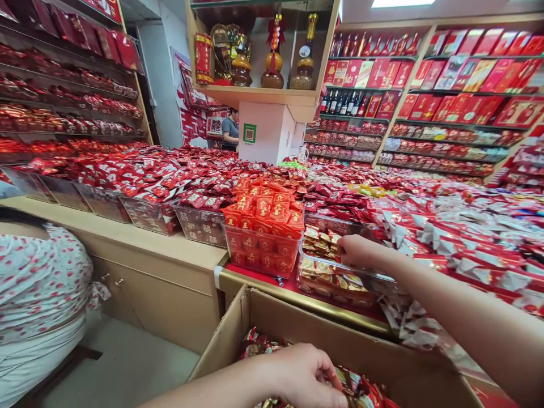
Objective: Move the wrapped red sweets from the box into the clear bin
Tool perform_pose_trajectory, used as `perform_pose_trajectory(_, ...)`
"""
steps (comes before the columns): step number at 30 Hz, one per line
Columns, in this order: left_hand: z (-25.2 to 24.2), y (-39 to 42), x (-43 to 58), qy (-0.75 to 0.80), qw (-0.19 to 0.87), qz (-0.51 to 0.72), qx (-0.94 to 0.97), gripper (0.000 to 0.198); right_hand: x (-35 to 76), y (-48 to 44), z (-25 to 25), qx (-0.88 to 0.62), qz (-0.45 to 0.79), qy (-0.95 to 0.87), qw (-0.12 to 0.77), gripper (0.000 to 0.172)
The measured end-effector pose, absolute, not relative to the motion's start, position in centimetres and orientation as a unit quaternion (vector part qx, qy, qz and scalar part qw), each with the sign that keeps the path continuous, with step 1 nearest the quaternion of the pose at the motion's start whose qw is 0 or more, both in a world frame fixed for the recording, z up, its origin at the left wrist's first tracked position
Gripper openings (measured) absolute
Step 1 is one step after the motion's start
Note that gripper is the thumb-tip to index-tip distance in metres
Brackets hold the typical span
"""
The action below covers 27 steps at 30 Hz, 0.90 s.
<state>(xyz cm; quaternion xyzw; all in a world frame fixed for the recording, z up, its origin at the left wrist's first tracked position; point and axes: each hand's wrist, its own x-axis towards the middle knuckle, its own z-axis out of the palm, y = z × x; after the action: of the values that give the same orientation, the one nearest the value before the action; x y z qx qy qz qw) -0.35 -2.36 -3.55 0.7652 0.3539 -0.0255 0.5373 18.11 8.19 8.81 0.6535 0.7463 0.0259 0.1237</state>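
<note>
My left hand (308, 371) is down inside an open cardboard box (297, 314), its fingers curled in among small shiny red and gold wrapped sweets (355, 381). Its fingertips are partly hidden. Over a clear plastic bin (335, 292) of gold-wrapped sweets (317, 241), my right hand (355, 251) reaches in from the right with fingers bent closed; anything in them is too small or hidden to make out. Just left of that bin stands another clear bin filled with bright orange-red packets (263, 212) bearing gold characters.
Clear bins of red packets (147, 209) line the counter edge to the left. White-and-red packets (467, 255) heap at the right. A person in a dotted top (40, 277) is at lower left, another person (230, 130) farther back. A pillar (263, 130) stands behind the bins.
</note>
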Motion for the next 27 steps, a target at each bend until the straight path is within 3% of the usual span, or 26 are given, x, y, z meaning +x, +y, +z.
perform_pose_trajectory(16, -1.7, -2.7, -0.3, 0.343, 0.521, -0.039, 0.780, 0.038, 19.1, 9.4, 6.1, 0.685, 0.084, 0.720, 0.068, 0.023)
perform_pose_trajectory(21, -1.9, -2.6, -0.3, 0.338, 0.510, -0.049, 0.789, 0.039, 18.8, 9.5, 6.0, 0.679, 0.058, 0.728, 0.078, 0.021)
perform_pose_trajectory(25, -2.2, -2.6, -0.4, 0.329, 0.524, -0.053, 0.784, 0.040, 18.3, 9.4, 6.2, 0.662, -0.005, 0.740, 0.119, 0.006)
perform_pose_trajectory(27, -2.3, -2.5, -0.4, 0.327, 0.528, -0.052, 0.782, 0.039, 18.1, 9.3, 6.3, 0.657, -0.035, 0.741, 0.133, 0.011)
